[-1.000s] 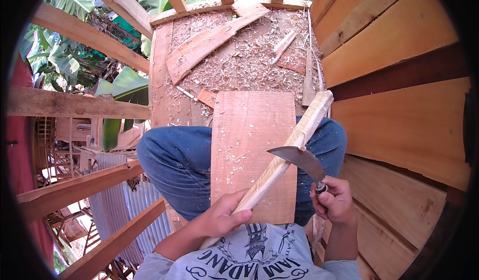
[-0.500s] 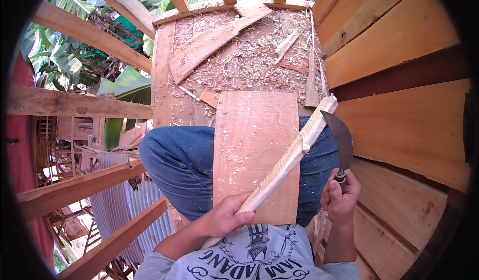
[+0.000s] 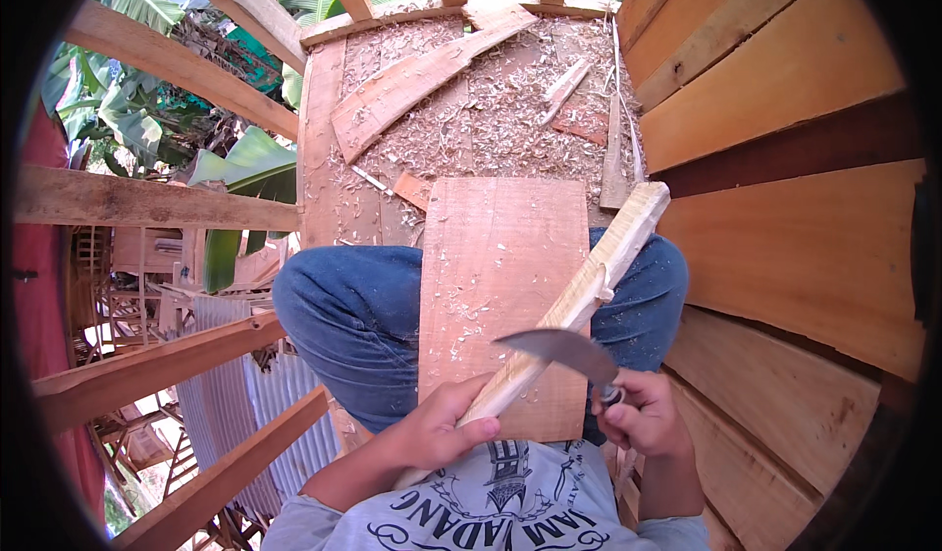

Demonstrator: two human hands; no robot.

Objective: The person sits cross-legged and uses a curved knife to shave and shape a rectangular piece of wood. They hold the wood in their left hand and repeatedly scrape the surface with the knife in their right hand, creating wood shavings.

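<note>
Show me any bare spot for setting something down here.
The flat board has room at its upper left, between left knee and pale stick. The left floor strip, beside the wooden bars, is fairly bare. Crowded: beyond the board, where shavings and offcuts lie, and around the left hand, right hand and curved knife.

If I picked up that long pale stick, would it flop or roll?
The stick would probably stay stiff, since it looks thick and straight beyond the left hand. It likely wouldn't roll smoothly: its sides look flat-cut, with a raised sliver.

Dark printed lettering [image 3: 554, 520] curves around a tower drawing [image 3: 507, 482] on the grey shirt [image 3: 334, 529].
</note>
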